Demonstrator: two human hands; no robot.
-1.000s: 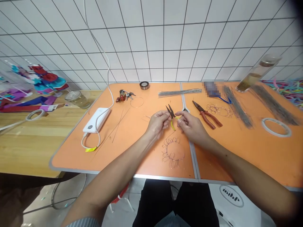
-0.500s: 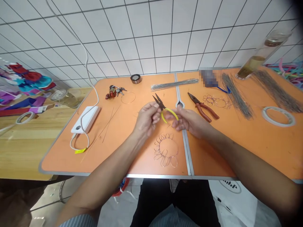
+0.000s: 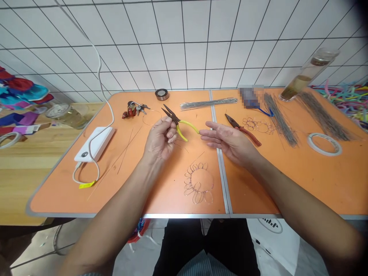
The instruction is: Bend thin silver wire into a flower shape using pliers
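My left hand (image 3: 161,136) grips yellow-handled needle-nose pliers (image 3: 175,119) near the pivot, jaws pointing up and left, handles spread towards the right. Beside the handle ends, my right hand (image 3: 230,142) is stretched flat with its fingers extended and nothing in it. A ring of thin wire bent into petal-like loops (image 3: 198,183) lies on the orange table below the hands. Just behind my right hand rest red-handled pliers (image 3: 243,128), partly covered by it. Thin loose bits of wire lie on the table between the hands and the looped ring.
Bundles of straight wire (image 3: 208,103) lie at the back and right, near a tilted glass bottle (image 3: 304,78). Flower-shaped wire pieces (image 3: 255,124) and a tape roll (image 3: 324,144) are on the right. To the left are keys (image 3: 135,109), dark tape (image 3: 161,94) and a white power bank (image 3: 96,142) with its cable.
My left hand has moved left with the yellow-handled pliers. My right hand has come away from the handles and straightened its fingers. The view has shifted slightly.
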